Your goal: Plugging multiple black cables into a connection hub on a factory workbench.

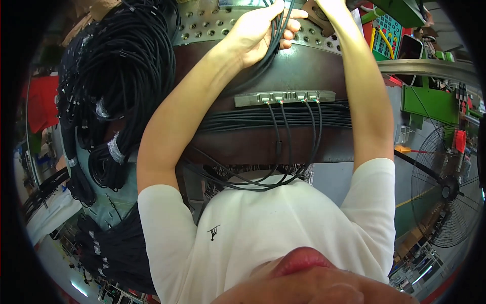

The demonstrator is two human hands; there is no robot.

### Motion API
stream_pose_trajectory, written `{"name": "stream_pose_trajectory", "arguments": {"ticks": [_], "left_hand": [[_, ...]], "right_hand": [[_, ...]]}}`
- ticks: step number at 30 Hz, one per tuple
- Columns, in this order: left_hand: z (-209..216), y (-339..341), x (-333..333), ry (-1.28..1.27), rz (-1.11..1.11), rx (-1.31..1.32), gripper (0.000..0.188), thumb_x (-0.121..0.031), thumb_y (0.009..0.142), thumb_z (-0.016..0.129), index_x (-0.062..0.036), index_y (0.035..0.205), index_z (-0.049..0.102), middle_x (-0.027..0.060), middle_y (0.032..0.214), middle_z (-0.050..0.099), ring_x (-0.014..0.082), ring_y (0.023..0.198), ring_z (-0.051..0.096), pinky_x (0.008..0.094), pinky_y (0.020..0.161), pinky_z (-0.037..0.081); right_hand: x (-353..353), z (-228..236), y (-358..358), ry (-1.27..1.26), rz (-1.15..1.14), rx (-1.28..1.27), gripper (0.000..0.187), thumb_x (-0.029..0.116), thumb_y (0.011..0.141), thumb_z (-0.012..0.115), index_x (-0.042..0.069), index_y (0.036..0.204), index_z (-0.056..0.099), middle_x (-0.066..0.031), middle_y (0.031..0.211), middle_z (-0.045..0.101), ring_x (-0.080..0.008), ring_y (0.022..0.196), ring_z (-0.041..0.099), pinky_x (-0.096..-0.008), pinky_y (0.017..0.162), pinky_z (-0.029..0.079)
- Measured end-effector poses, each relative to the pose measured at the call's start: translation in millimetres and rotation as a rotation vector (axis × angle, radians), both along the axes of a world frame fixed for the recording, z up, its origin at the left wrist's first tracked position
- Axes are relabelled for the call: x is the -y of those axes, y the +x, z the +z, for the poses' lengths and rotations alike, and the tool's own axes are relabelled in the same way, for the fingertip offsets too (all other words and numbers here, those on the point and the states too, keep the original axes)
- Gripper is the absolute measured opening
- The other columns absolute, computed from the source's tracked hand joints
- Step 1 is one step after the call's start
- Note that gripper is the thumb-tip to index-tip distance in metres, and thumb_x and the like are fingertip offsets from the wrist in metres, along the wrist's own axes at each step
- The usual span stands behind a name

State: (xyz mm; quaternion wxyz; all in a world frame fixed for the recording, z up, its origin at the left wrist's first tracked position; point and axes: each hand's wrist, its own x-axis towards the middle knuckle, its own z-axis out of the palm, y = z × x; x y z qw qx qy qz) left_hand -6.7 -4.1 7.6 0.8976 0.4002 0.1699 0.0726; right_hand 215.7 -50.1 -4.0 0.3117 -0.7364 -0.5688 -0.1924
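Observation:
At the top middle, my left hand [260,31] is closed around several black cables [273,48] that trail down onto the dark work surface [309,71]. My right hand [331,4] is cut off by the upper edge beside a brown block [319,19]; its fingers do not show. Between my forearms lies a long metal fixture bar [288,97] with several pale connectors [302,96] seated in it. Black cables [286,121] run from these connectors toward my body and curve away to the left.
A large pile of coiled black cables [126,61] fills the left side. More cables [273,117] lie across the bench under the fixture bar. Past the bench stands a perforated metal plate [207,25]. On the right are a phone [410,49], a metal rail [430,67] and a black fan [448,187].

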Motion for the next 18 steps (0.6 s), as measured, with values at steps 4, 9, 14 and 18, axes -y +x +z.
{"name": "stream_pose_trajectory", "arguments": {"ticks": [4,9,14,18], "left_hand": [[26,-13,-2,-0.090,-0.078,0.022,0.042,-0.032,0.105,0.038,0.0039,0.119,0.056,-0.0003,0.077,0.051,0.0096,0.067,0.046,0.0263,0.063,0.044],[31,-24,18,-0.082,0.010,-0.027,0.027,-0.028,0.104,0.045,-0.0032,0.103,0.054,-0.0035,0.071,0.044,0.0055,0.058,0.038,0.0197,0.053,0.035],[25,-21,28,-0.062,0.038,-0.106,0.028,-0.028,0.104,0.044,-0.0028,0.107,0.056,-0.0029,0.073,0.046,0.0068,0.061,0.039,0.0228,0.056,0.037],[41,-60,56,-0.083,-0.004,-0.200,0.029,-0.026,0.104,0.043,-0.0030,0.110,0.058,-0.0023,0.072,0.047,0.0104,0.060,0.042,0.0264,0.055,0.039]], "right_hand": [[31,48,-31,-0.001,-0.208,0.527,0.031,0.037,0.090,0.061,0.008,0.094,0.070,-0.0146,0.084,0.066,-0.0271,0.073,0.063,-0.0415,0.066,0.049],[43,54,-34,0.139,0.251,-0.014,0.039,0.043,0.088,0.063,0.007,0.098,0.071,-0.0140,0.086,0.068,-0.0325,0.078,0.063,-0.0425,0.073,0.050],[35,53,-56,-0.222,0.041,0.021,0.034,0.033,0.092,0.060,0.007,0.113,0.065,-0.0189,0.112,0.063,-0.0362,0.103,0.058,-0.0451,0.092,0.044],[70,83,-111,-0.238,0.144,0.177,0.030,0.023,0.091,0.062,-0.001,0.107,0.061,-0.0207,0.105,0.063,-0.0341,0.106,0.058,-0.0515,0.088,0.040]]}}
